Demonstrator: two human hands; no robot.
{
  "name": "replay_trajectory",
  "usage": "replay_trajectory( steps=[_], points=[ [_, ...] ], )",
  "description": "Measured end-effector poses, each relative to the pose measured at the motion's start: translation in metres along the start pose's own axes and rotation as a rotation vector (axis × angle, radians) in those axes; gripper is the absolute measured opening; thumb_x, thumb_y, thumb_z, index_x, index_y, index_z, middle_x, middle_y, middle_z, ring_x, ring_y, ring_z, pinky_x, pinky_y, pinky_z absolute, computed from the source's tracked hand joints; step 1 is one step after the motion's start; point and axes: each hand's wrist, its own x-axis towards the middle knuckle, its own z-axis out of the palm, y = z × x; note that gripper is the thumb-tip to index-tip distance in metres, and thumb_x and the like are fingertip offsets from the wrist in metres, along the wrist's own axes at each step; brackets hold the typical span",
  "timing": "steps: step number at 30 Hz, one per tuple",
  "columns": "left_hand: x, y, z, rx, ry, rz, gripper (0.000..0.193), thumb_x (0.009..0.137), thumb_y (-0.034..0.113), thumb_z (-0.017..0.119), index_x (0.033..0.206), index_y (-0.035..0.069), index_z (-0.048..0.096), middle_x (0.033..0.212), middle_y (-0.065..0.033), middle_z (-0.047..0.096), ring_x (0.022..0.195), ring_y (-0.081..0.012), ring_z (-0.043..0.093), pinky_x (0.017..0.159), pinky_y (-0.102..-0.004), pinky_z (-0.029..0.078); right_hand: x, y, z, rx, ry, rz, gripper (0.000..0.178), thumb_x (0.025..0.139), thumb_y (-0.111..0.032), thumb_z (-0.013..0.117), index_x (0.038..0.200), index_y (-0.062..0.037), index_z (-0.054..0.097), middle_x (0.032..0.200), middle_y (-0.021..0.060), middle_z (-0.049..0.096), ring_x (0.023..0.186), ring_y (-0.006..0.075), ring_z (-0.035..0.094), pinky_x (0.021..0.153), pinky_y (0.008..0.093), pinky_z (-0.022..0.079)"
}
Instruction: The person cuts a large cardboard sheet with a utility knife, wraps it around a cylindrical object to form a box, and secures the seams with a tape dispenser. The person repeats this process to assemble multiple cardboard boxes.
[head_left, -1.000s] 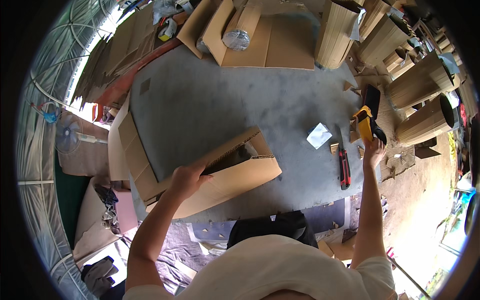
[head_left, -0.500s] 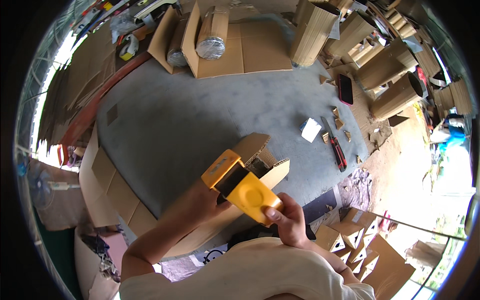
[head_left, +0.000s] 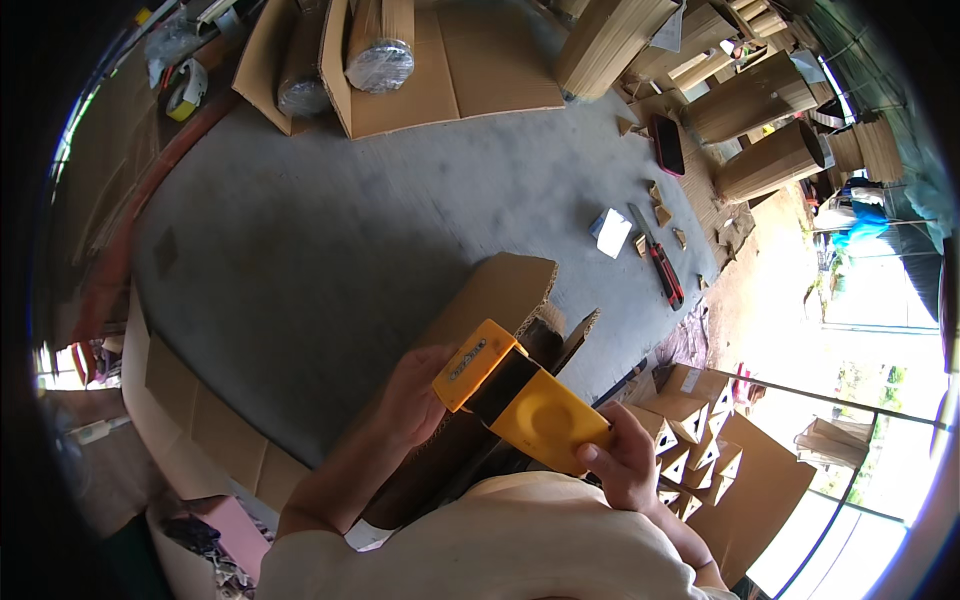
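Note:
A boxy yellow-and-black hand tool (head_left: 545, 415) lies slantwise over a cardboard box. It has a yellow head with a slotted strip, a dark middle and a yellow body with a round raised disc. Closed round its lower right end is my right hand (head_left: 628, 462), thumb on top. My left hand (head_left: 412, 392) is against the head's left side; blur and the tool hide its fingers, so I cannot tell its grip. Beneath is the long open cardboard box (head_left: 490, 290), flaps raised at its far end, its inside dark.
On the grey table (head_left: 300, 240) are a red-black utility knife (head_left: 660, 262), a small white-and-blue box (head_left: 610, 232), cardboard scraps and a phone (head_left: 667, 145). Cardboard tubes (head_left: 765, 165) stand at the far right. Wrapped rolls (head_left: 380, 60) lie in cardboard at the back.
The view has shifted, so the table things sit further left and higher. Both hands and the tool appear a little further right and lower; my right hand still holds the tool.

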Motion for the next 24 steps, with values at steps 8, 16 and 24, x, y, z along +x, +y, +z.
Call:
replay_trajectory(
  steps=[8,16,24],
  points=[
    [0.007,0.01,0.013,-0.035,0.124,-0.135,0.019,0.088,0.011,0.052,0.095,-0.005,0.061,0.082,-0.0095,0.063,0.068,-0.011,0.061,0.057,-0.0218,0.05,0.013,-0.028,0.006,-0.857,0.005,-0.667,0.064,0.061,-0.016,0.074,0.12,-0.0074,0.052,0.083,0.0096,0.053,0.066,0.0211,0.054,0.058,0.0305,0.046],
    [0.028,0.015,0.03,0.211,0.146,-0.039,0.019,0.087,0.014,0.055,0.092,-0.003,0.062,0.078,-0.0057,0.063,0.065,-0.0084,0.06,0.056,-0.0204,0.049,0.013,-0.046,0.024,-0.872,-0.042,-0.467,0.072,0.056,-0.027,0.079,0.122,-0.0161,0.052,0.089,0.01,0.049,0.065,0.0198,0.059,0.053,0.0298,0.052],
    [0.055,0.038,0.039,0.438,0.318,0.118,0.019,0.086,0.016,0.056,0.087,-0.003,0.062,0.07,-0.01,0.064,0.061,-0.0142,0.063,0.055,-0.0233,0.05,0.005,-0.054,0.0,-1.179,0.131,-0.522,0.068,0.04,-0.01,0.068,0.108,-0.0203,0.064,0.074,0.0062,0.045,0.052,0.0149,0.047,0.043,0.0271,0.045]
  ],
)
